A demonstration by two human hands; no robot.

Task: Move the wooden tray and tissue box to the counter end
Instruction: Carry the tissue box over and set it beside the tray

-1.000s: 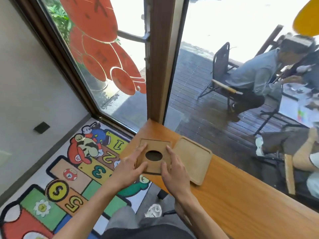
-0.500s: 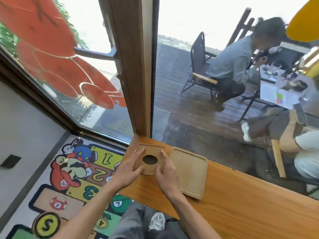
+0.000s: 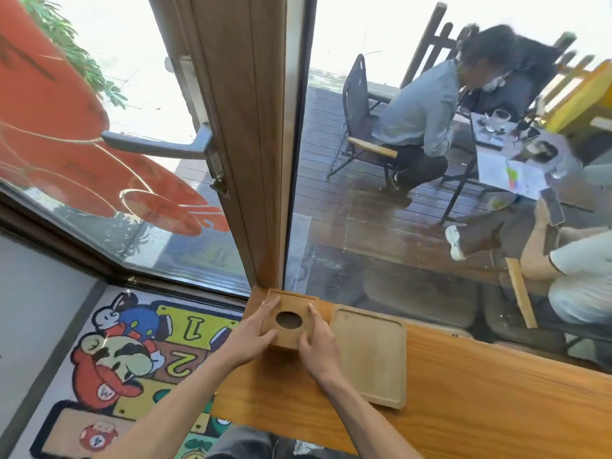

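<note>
A square wooden tissue box with a round hole in its top stands at the far left end of the wooden counter, close to the window post. My left hand presses its left side and my right hand its right side, so both hands grip it. Directly to its right lies the flat wooden tray, empty, with a raised rim, touching or nearly touching the box.
A brown window post rises just behind the box, with glass on both sides. The counter's left end drops off to a cartoon floor mat. Outside, people sit at a table.
Both hands have kept hold of the tissue box and slid it farther toward the post at the counter's end. The tray lies in the same place beside it. The view has tilted up.
</note>
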